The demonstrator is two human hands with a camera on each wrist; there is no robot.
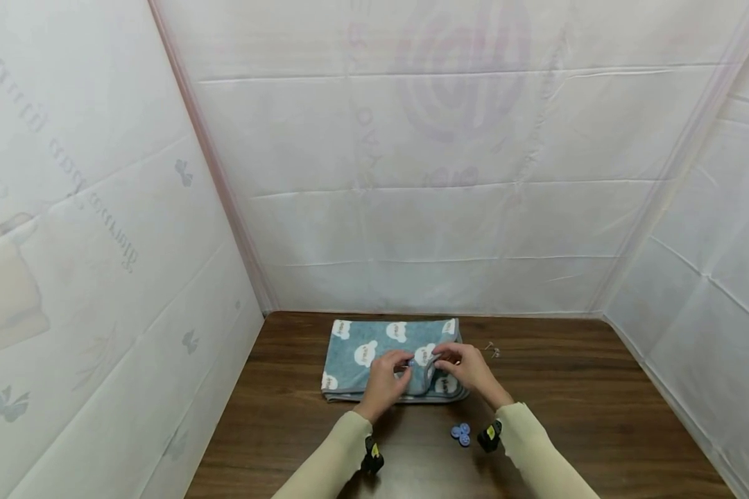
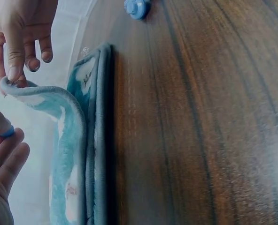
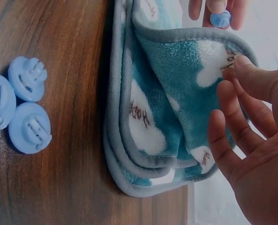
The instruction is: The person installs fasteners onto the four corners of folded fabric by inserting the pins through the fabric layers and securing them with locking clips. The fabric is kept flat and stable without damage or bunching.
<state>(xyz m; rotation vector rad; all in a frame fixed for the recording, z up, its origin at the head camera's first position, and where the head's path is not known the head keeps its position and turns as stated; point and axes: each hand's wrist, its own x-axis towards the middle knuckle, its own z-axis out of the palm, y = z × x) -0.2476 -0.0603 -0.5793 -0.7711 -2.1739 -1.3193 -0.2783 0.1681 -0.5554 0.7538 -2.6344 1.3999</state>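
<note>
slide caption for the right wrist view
Right hand pinching the raised edge of a teal blanket beside three blue clips.

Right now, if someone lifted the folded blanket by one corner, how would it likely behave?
The blanket would probably flop, since the raised corner bends softly where the right hand pinches it. Its fuzzy pile suggests it may not slip easily from fingers. Its stacked edges show several folded layers, so one corner might peel away alone.
</note>
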